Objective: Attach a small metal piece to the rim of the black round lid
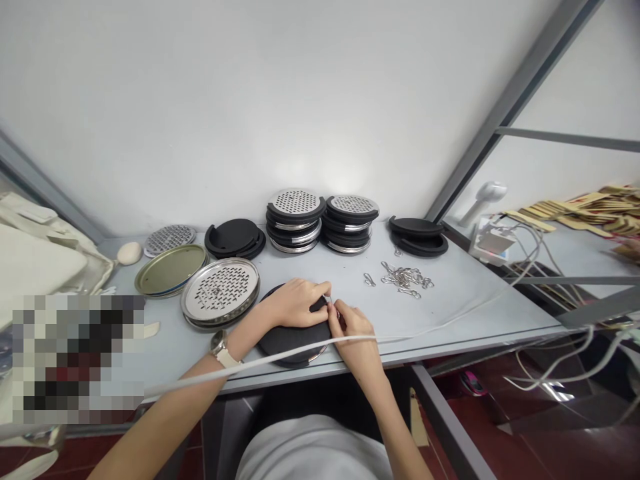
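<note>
A grey table [450, 307] fills the middle of the view, and on its far side, by the wall, stand two stacks of black and silvery round parts, the left stack [294, 223] and the right stack [350, 227], each topped by a perforated plate. A perforated silver dish [220, 290] lies on a pile to the left.

The black disc [290, 340] lies at the table's front edge, partly under the left hand [297, 303] and just left of the right hand [354, 327]. It looks matte and dark, with a silvery line along its lower right rim. It lies flat, broad face up; being round, it points no particular way, though its outline appears wider from left to right. A white cable [425, 331] passes in front of it.

The left hand lies palm down across the disc, fingertips bent toward its right edge; whether it grips or only presses, I cannot tell. The right hand's thumb and fingers are pinched together on that edge, the exact spot hidden.

Right of the hands lies a loose pile of metal clips [407, 277]. A watch [219, 343] sits on the left wrist.
</note>
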### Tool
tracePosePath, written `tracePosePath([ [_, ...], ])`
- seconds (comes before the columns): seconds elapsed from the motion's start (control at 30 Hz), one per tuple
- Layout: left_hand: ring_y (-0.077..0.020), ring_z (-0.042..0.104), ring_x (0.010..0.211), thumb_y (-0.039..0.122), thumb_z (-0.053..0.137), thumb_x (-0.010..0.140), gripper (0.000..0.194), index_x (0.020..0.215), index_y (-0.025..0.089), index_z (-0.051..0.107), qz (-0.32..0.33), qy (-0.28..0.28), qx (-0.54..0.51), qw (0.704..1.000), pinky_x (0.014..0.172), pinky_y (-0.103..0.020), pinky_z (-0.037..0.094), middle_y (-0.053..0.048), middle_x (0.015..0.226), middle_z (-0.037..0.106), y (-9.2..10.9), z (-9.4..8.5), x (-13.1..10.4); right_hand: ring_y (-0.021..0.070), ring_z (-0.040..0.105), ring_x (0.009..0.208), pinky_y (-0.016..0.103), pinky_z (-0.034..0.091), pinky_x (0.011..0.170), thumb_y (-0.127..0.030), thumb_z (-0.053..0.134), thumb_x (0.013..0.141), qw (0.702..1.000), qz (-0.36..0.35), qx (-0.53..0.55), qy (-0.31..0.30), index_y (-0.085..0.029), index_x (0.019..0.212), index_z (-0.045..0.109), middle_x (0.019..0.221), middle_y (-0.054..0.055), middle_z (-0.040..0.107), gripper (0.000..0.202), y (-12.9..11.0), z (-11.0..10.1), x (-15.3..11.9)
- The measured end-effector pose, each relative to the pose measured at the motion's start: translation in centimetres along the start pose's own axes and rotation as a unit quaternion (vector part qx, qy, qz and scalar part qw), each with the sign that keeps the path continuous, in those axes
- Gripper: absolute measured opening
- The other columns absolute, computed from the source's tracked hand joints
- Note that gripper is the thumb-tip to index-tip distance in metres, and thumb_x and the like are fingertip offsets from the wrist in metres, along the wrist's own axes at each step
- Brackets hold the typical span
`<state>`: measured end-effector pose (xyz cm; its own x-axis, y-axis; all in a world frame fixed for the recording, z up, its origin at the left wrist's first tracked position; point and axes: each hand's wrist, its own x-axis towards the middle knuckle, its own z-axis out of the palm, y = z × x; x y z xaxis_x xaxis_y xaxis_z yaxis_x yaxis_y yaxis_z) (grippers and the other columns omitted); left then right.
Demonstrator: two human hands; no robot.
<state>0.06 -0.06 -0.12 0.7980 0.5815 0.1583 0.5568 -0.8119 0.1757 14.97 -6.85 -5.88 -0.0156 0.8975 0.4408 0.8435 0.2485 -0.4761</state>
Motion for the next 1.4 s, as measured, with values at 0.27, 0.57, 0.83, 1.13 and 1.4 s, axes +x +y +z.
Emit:
tracePosePath([
  [0.27, -0.0166, 0.057, 0.06, 0.031, 0.046, 0.083, 0.014, 0.091, 0.019, 0.048, 0.0, 0.003, 0.004, 1.0, 0.054, -0.026, 0.032, 0.0, 0.068, 0.061, 0.05, 0.02, 0.01, 0.0152, 0.044, 0.056, 0.025, 0.029, 0.056, -0.027, 0.036, 0.094, 1.0, 0.012, 0.016, 0.001, -0.02, 0.07, 0.047, 0.058, 0.0, 0.049, 0.027, 0.01, 0.01, -0.1],
  [0.57, -0.0134, 0.052, 0.054, 0.03, 0.05, 0.081, 0.013, 0.088, 0.02, 0.049, -0.018, 0.006, -0.031, 0.999, 0.052, -0.023, 0.031, 0.003, 0.064, 0.057, 0.13, -0.14, 0.03, 0.0144, 0.043, 0.055, 0.024, 0.029, 0.055, -0.028, 0.036, 0.093, 0.999, 0.029, 0.042, 0.004, -0.021, 0.07, 0.046, 0.059, 0.0, 0.049, 0.026, 0.07, 0.04, -0.16],
  [0.83, -0.0111, 0.049, 0.052, 0.027, 0.053, 0.078, 0.011, 0.086, 0.019, 0.05, -0.032, 0.014, -0.073, 0.997, 0.051, -0.022, 0.031, 0.004, 0.06, 0.052, 0.12, -0.12, 0.13, 0.014, 0.043, 0.056, 0.023, 0.03, 0.056, -0.029, 0.036, 0.093, 0.997, 0.046, 0.06, 0.008, -0.021, 0.071, 0.044, 0.06, 0.0, 0.05, 0.025, 0.05, 0.09, -0.19],
  [1.13, -0.0108, 0.048, 0.052, 0.027, 0.053, 0.077, 0.012, 0.085, 0.02, 0.05, -0.031, 0.015, -0.089, 0.995, 0.052, -0.021, 0.032, 0.005, 0.059, 0.05, 0.0, -0.03, 0.19, 0.0124, 0.041, 0.056, 0.022, 0.03, 0.053, -0.031, 0.035, 0.094, 0.992, 0.081, 0.094, 0.002, -0.021, 0.07, 0.04, 0.062, -0.001, 0.048, 0.026, -0.18, -0.09, -0.31],
  [1.4, -0.0113, 0.049, 0.053, 0.027, 0.053, 0.077, 0.011, 0.086, 0.02, 0.051, -0.032, 0.01, -0.079, 0.996, 0.052, -0.022, 0.033, 0.005, 0.059, 0.051, 0.12, -0.16, 0.07, 0.0123, 0.04, 0.052, 0.022, 0.03, 0.052, -0.031, 0.034, 0.094, 0.994, 0.067, 0.088, 0.009, -0.021, 0.069, 0.041, 0.06, -0.001, 0.048, 0.028, -0.29, -0.19, -0.17],
])
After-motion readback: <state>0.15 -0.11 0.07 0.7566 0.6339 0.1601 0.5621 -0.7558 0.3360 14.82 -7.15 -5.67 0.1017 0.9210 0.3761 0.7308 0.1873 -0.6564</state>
